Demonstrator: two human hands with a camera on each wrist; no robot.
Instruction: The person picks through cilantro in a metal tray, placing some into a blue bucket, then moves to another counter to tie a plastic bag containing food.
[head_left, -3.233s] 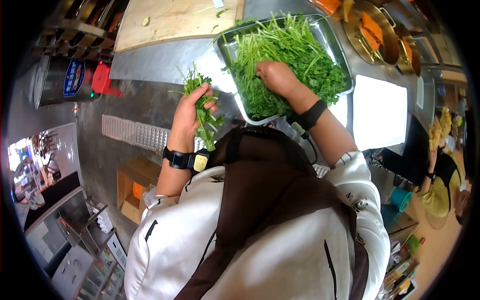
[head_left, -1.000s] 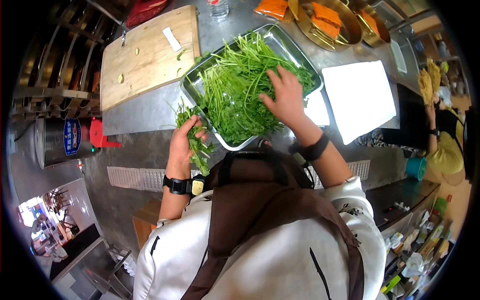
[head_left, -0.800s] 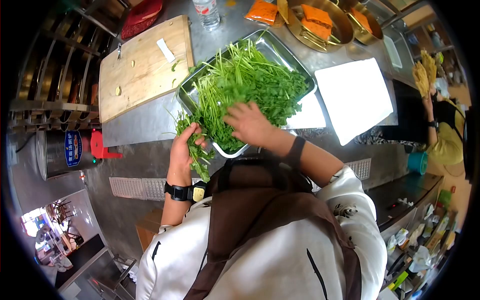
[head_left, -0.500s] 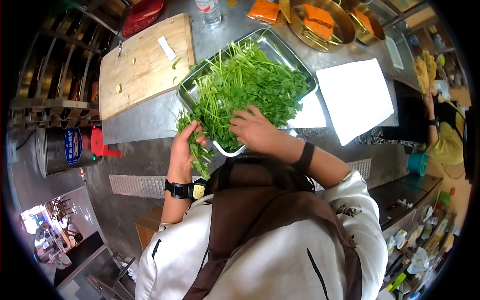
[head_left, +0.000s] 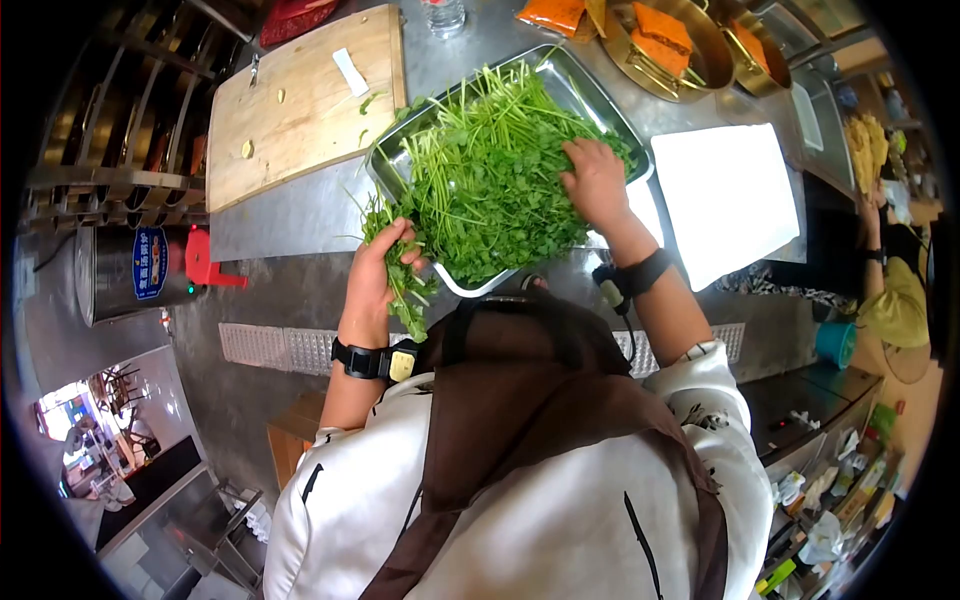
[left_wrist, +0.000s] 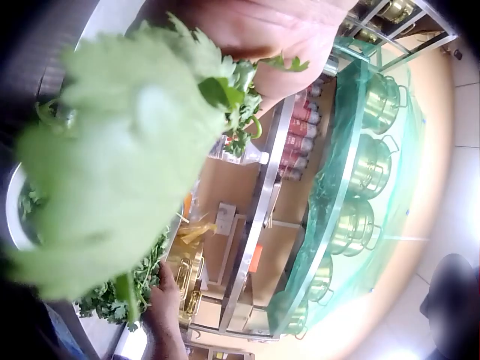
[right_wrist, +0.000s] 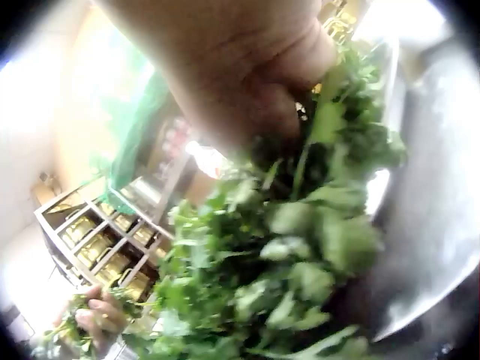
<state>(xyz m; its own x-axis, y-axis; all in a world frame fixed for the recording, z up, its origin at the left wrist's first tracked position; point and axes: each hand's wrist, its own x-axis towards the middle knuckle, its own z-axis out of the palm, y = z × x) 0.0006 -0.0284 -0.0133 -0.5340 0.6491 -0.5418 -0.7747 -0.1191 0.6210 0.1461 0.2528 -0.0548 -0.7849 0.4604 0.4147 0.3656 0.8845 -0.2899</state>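
At a grey metal counter [head_left: 285,222], a person's left hand [head_left: 376,268] grips a small bunch of leafy green herbs [head_left: 408,310] as the right hand [head_left: 600,185] touches more.

A rectangular silver metal tray [head_left: 572,88] holds a heap of green herbs with long pale stems [head_left: 500,185]; beyond it, a round gold-coloured metal pan [head_left: 712,50] contains flat orange packets [head_left: 662,55]. The left hand's grip is curled closed round the small bunch, just beside the tray's near left side, stems rising above the fingers and leaves trailing below. At the tray's right, the right hand's fingers are bent among the leaves; whether that grip has hold of any cannot be told.
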